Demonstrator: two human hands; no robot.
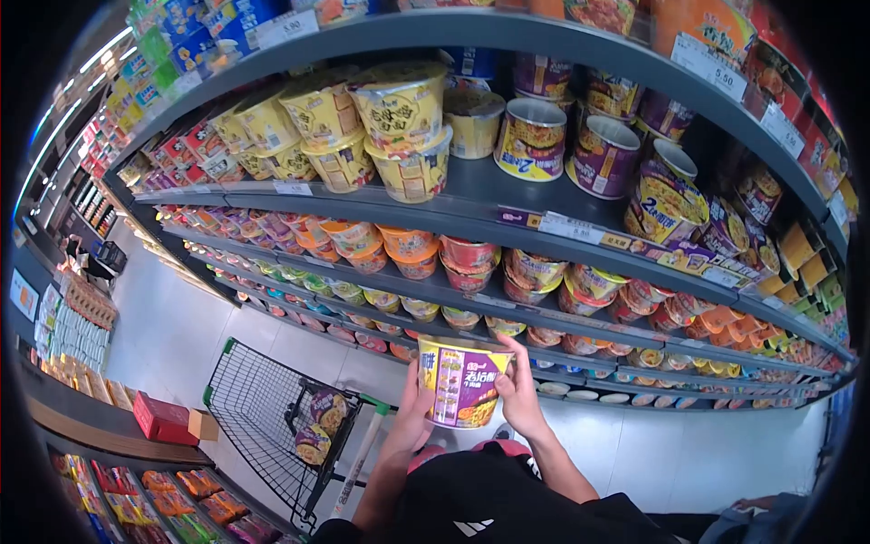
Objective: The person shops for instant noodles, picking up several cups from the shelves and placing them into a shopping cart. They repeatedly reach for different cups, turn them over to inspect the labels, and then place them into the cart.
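Observation:
Between my two hands is a purple and yellow instant noodle cup (pixel 464 385), held upright in front of my chest with its printed side facing me. My left hand (pixel 413 408) wraps its left side, and my right hand (pixel 520 388) grips the right side with the thumb on the front. Ahead, the shelf carries yellow noodle tubs (pixel 399 104) stacked in twos and purple noodle cups (pixel 605 156) to their right. One larger purple and yellow cup (pixel 666 201) leans at the shelf front.
A black wire shopping cart (pixel 263 408) stands at my left, with noodle cups (pixel 314 442) inside. Lower shelves hold rows of orange and red noodle bowls (pixel 408 249). Behind the cart are a red box (pixel 163 419) and packaged goods. Another person (pixel 89 263) is far down the aisle.

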